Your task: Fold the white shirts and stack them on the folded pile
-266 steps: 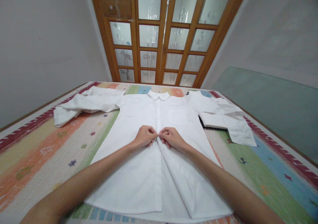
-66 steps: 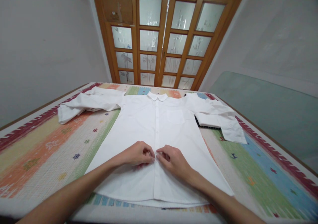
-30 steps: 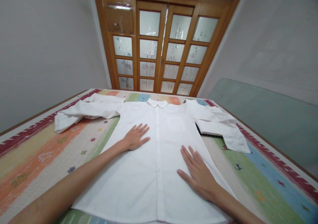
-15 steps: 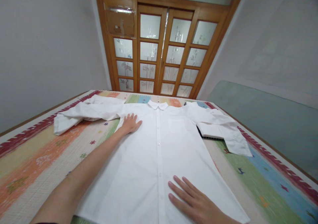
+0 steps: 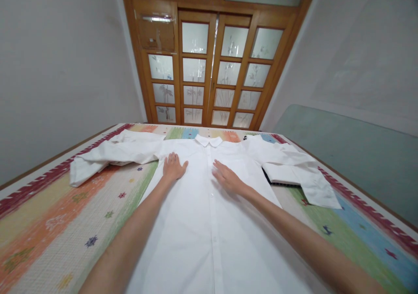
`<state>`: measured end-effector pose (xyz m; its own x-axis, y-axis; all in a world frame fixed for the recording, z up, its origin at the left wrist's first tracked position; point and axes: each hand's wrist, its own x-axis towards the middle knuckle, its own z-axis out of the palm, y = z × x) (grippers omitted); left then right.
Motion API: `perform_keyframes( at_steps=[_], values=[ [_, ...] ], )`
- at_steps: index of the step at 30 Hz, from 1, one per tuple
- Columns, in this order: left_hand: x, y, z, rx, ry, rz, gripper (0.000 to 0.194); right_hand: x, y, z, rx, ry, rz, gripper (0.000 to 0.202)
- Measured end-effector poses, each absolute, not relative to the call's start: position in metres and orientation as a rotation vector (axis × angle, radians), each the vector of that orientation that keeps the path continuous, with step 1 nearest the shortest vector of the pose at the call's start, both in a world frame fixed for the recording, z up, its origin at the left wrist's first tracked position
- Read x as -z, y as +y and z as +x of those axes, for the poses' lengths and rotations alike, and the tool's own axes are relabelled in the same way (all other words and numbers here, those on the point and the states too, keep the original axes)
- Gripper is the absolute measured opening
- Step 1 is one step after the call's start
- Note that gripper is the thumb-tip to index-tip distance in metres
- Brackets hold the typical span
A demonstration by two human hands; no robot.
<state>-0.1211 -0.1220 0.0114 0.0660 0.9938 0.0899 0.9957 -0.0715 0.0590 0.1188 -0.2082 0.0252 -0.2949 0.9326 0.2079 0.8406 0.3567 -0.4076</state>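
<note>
- Across the surface [image 5: 22, 179], in the head view, one white shirt [image 5: 183, 224] lies front up on a patterned cloth [image 5: 107, 207], its collar [image 5: 209, 141] at the far end.
- Grip: both hands released, holding nothing. The left hand [image 5: 175, 167] rests palm down, fingers spread, on the chest near the left sleeve [image 5: 114, 152]. The right hand [image 5: 226, 177], slightly blurred, is at the button strip [image 5: 214, 228]; whether it touches, I cannot tell.
- Possible trouble: a sideways push from the right hand could drag the button strip crooked; heavy pressure from the left palm could pucker the chest.
- Further risk: a dark-edged item [image 5: 267, 176], partly under the right sleeve [image 5: 316, 183], might snag or leave a bump if that sleeve were pulled. The cloth beneath could also slide along and crease.
- Count, near: two hands, one shirt, one collar, two sleeves, one button strip, one dark-edged item, one cloth. Buttons are too faint to count.
- Count, beyond: one set of wooden doors [image 5: 177, 76] with fifteen rectangular glass panes [image 5: 195, 38] and one brown panel [image 5: 156, 35]; one pale green board [image 5: 352, 155] at right.
</note>
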Motion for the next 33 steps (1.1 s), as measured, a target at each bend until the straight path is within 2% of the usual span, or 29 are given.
perform_keyframes(
  at_steps=[7,14,24,33],
  values=[
    [-0.009,-0.126,-0.127,0.113,-2.086,-2.352,0.072,-0.010,-0.121,0.078,-0.176,-2.371,-1.782,0.069],
    [-0.013,-0.125,-0.129,0.082,-2.020,-2.423,0.064,-0.009,-0.116,0.080,-0.112,-2.437,-1.788,0.076],
    [-0.016,-0.084,-0.103,0.159,-1.621,-2.791,0.056,-0.012,-0.120,0.080,-0.153,-2.410,-1.804,0.067],
    [-0.016,-0.047,-0.088,0.111,-1.989,-2.570,0.064,-0.016,-0.121,0.079,-0.139,-2.343,-1.790,0.053]
  ],
)
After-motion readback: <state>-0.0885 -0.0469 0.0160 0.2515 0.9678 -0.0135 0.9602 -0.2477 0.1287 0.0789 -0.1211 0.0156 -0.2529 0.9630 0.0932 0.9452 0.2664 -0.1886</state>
